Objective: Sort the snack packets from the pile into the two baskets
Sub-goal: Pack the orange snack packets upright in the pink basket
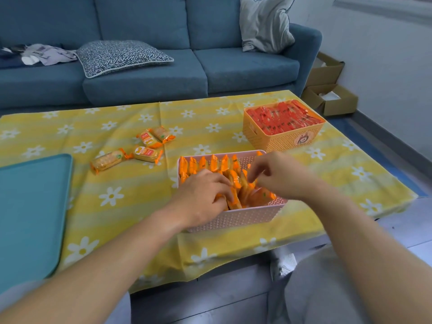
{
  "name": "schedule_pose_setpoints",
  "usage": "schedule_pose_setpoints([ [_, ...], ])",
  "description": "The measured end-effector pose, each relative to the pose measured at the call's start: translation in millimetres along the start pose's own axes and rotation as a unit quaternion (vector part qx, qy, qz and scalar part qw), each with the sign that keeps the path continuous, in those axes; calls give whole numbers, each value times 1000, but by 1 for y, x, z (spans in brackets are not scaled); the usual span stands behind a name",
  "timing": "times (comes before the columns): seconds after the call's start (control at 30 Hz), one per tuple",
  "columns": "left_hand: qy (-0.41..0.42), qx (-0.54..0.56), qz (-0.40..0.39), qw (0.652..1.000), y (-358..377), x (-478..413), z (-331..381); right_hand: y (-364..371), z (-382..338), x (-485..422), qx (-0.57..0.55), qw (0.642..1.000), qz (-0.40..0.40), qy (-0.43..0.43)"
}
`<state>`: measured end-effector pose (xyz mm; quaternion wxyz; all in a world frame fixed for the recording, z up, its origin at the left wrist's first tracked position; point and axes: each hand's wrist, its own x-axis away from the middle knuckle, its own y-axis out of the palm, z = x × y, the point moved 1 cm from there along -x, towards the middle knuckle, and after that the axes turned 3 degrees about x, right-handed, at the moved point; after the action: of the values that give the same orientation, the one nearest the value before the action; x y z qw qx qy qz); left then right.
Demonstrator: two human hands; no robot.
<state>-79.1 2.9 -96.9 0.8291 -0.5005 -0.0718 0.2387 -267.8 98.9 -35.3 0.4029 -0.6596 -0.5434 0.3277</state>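
A pink basket (236, 218) sits near the table's front edge, packed with orange snack packets (210, 163) standing on edge. My left hand (203, 192) reaches into its left half, fingers closed on an orange packet (233, 199). My right hand (275, 174) hovers over the basket's right half, fingertips pinching at the packets there. An orange basket (280, 139) filled with red packets (282, 119) stands behind, to the right. Several loose orange packets (147, 146) lie on the cloth to the left of the pink basket.
A teal tray (30, 206) lies at the table's left edge. The yellow daisy-print tablecloth (131, 195) covers the low table. A blue sofa (163, 73) with cushions stands behind. Cardboard boxes (332, 97) sit on the floor at the right.
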Motion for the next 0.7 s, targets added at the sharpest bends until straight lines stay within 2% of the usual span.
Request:
schedule_pose_setpoints([
  [0.07,-3,-47,-20,999,3,0,-1,-16,17,3,34,999,15,23],
  [0.17,-10,-53,-15,998,3,1,0,-17,33,7,140,984,-105,45],
  [0.23,-9,-54,-11,998,3,0,0,-8,34,6,206,965,-153,57],
  [0.3,-11,-54,-11,998,4,0,-1,1,31,1,256,954,-152,48],
  [0.4,-12,-53,-7,998,5,-1,-1,7,28,-7,271,952,-135,45],
  [0.5,-13,-52,-6,999,4,0,-2,0,28,-9,327,940,-87,31],
  [0.57,-14,-54,-8,998,3,-1,-1,-4,26,-5,317,946,-64,19],
  [0.7,-19,-38,10,999,4,-4,0,4,13,4,155,980,-124,9],
])
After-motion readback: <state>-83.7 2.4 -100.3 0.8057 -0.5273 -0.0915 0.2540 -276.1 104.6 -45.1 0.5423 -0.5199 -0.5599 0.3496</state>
